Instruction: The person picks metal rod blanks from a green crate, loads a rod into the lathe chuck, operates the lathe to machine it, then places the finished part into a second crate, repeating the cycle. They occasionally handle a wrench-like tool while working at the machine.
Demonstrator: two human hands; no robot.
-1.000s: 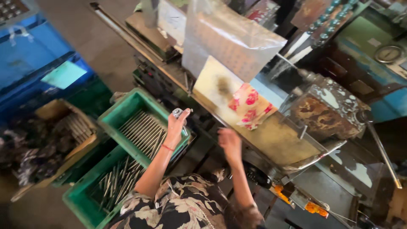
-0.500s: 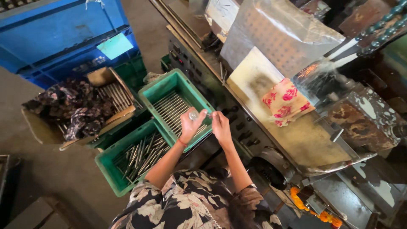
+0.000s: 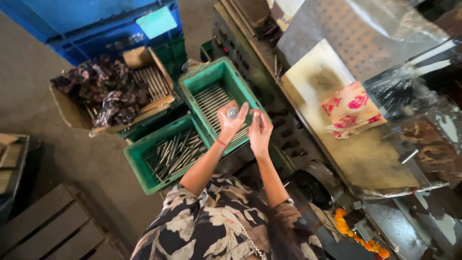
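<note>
Left hand (image 3: 231,120) pinching a round metal piece (image 3: 233,112); right hand (image 3: 260,132) seemingly empty, half-open.

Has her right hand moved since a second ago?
Yes. The right hand has come off the machine's edge toward the upper green crate, meeting the left hand.

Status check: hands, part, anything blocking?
Left hand up, gripping small round metal part. Right hand beside it, seems empty. Both over green crate of rods. Nothing in the way.
</note>
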